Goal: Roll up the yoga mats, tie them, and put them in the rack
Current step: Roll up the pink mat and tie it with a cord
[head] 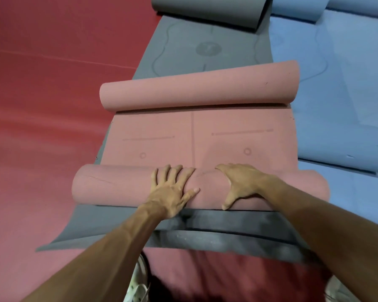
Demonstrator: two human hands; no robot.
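Note:
A pink yoga mat point(196, 138) lies on top of a grey mat point(190, 46). Both of its ends are rolled: a near roll point(109, 186) right in front of me and a far roll point(196, 88) beyond a short flat stretch. My left hand point(172, 188) lies flat on top of the near roll with its fingers spread forward. My right hand point(240, 184) presses on the same roll just to the right, fingers over the top and thumb down its near side.
The grey mat's far end is curled into a roll point(207, 9). Blue mats point(340, 88) lie to the right, with rolled ends point(299, 7) at the top. Red floor point(48, 88) stretches left. A shoe point(140, 286) shows at the bottom.

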